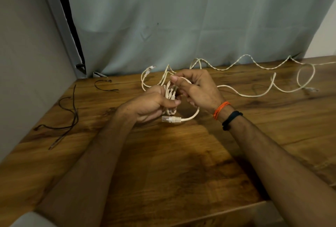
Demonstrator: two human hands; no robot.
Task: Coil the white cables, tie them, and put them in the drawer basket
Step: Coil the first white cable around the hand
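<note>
Several loops of white cable [171, 94] are bunched between my two hands above the wooden table [163, 163]. My left hand [151, 105] grips the bunch with curled fingers. My right hand [196, 88] pinches a loop at the top of it. One plug end [171, 119] sticks out below my left hand. Another plug end [148, 70] lies near the curtain. More white cable [254, 66] trails in waves over the table to the far right. The drawer basket is not in view.
Thin black ties [72, 110] lie loose at the table's left side, with a short one [105, 86] further back. A grey-green curtain [181, 23] hangs behind the table. A wall [21, 63] borders the left edge.
</note>
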